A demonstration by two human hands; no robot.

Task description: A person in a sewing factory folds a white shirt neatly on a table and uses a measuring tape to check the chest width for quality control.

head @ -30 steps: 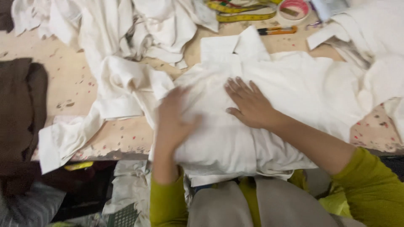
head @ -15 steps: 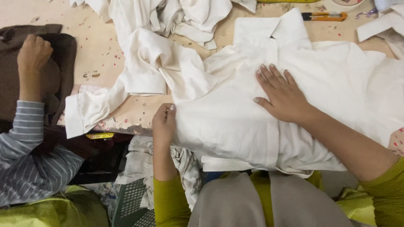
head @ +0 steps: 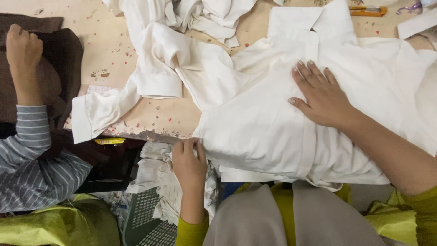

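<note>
My left hand (head: pixel 189 161) has slid to the white shirt (head: pixel 273 123) edge & pinches it; right hand (head: pixel 321 98) stays flat, open, pressing.

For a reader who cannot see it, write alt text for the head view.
The right hand presses flat on a white shirt on a table while the left hand grips its near edge. A co-worker's hand rests on brown cloth.
</note>
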